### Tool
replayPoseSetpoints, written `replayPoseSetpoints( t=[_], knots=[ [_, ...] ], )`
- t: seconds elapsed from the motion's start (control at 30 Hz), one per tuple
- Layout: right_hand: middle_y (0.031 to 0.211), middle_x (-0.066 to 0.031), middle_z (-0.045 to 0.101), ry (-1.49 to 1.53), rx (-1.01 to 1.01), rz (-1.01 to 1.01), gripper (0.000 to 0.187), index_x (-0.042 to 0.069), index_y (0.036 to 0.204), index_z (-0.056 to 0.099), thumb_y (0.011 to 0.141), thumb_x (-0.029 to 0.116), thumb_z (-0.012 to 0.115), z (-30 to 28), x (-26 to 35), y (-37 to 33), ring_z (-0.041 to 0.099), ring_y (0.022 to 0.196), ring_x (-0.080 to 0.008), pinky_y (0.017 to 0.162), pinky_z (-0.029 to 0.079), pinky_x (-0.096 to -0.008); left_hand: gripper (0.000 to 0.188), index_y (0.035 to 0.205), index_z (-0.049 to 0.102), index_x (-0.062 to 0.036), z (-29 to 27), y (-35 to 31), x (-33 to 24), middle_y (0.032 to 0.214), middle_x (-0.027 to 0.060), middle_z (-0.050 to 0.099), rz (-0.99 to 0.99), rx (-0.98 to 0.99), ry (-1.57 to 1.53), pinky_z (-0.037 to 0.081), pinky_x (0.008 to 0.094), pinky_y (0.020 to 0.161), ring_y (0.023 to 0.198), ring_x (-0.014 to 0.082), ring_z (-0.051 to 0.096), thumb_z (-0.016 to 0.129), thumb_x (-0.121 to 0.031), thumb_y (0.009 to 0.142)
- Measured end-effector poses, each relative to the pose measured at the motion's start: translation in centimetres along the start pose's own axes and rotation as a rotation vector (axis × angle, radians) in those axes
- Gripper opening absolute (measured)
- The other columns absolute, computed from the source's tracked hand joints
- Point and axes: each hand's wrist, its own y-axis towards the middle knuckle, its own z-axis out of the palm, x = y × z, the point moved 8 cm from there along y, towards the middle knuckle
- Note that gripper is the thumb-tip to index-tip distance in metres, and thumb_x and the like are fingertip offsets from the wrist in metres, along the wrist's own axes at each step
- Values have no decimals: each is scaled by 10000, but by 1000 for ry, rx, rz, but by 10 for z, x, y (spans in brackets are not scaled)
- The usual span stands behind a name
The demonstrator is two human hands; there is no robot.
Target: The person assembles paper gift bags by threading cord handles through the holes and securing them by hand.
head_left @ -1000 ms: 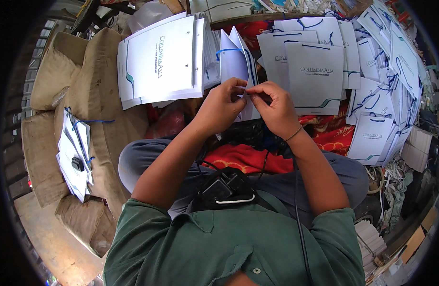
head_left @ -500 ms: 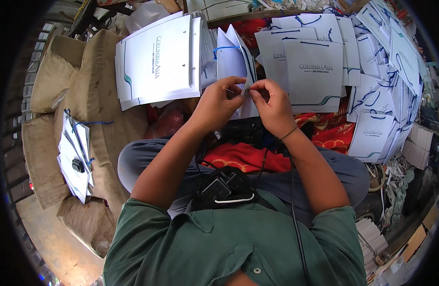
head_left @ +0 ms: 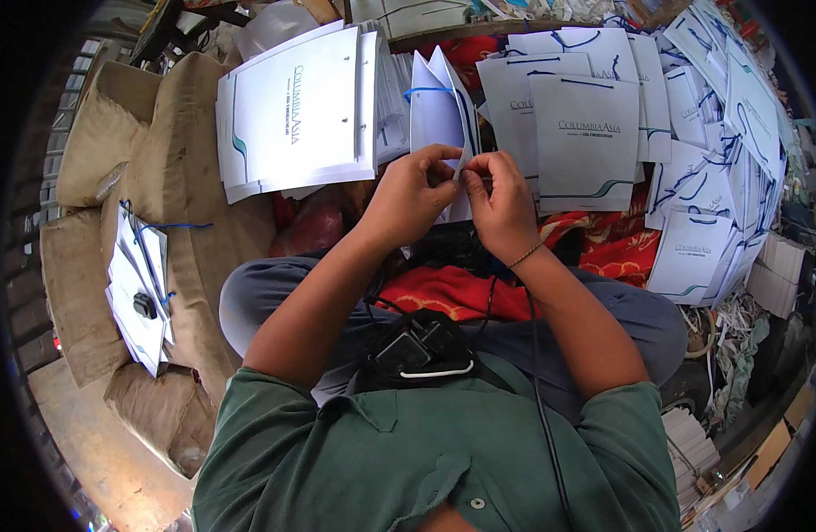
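A white paper bag stands partly opened in front of me, its top pointing away, with a blue cord handle across its upper left side. My left hand pinches the bag's near right edge between thumb and fingers. Close against it, my right hand is closed on the same edge, thumb and forefinger together. Whether a cord end is also between the fingertips is hidden.
Left of the bag lies a stack of flat white bags with punched holes. Bags with blue handles overlap on the right, beside a larger heap. A brown cushion holds more bags. Red cloth lies by my crossed legs.
Both hands stay at the bag's edge, fingertips now pressed closer together. My right hand has turned slightly and sits a little lower, while the bag has shifted slightly right.
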Motion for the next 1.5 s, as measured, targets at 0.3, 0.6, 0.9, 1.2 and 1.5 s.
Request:
replayPoseSetpoints(
  t=[0.3,0.6,0.9,1.2,1.5],
  knots=[
    [949,-149,703,-68,-12,-12,92,-15,1013,709,1021,75,729,-4,-1,1,728,843,-306,762,570,-383,402,1403,694,24,7,-2,3,1054,73,727,-45,-8,1,585,307,859,955,122,683,716,-72,1013],
    [959,-152,730,49,-6,53,53,2,1006,745,970,41,750,-7,-6,2,742,868,-348,791,584,-422,326,1386,689,19,6,4,5,1112,91,734,-97,-13,-203,595,317,954,1039,146,713,664,-27,1064],
    [909,-141,757,164,-16,89,331,45,1177,529,931,-36,735,-5,-12,3,785,842,-329,793,605,-436,287,1306,699,36,6,4,10,1084,117,769,14,-57,10,581,335,943,1012,154,724,734,-65,1040],
    [961,-217,770,75,111,-55,475,54,1360,509,935,-25,705,5,19,-1,780,904,-425,821,613,-507,222,1200,691,47,-4,11,21,1069,111,741,-56,-83,38,594,309,842,970,149,735,762,-69,1024],
    [981,-209,801,195,56,167,509,46,1444,477,978,-5,676,-8,-20,7,793,842,-305,797,612,-416,237,1206,701,51,7,16,9,1067,147,767,68,-66,64,609,362,855,952,222,779,733,-76,1008]
  ],
)
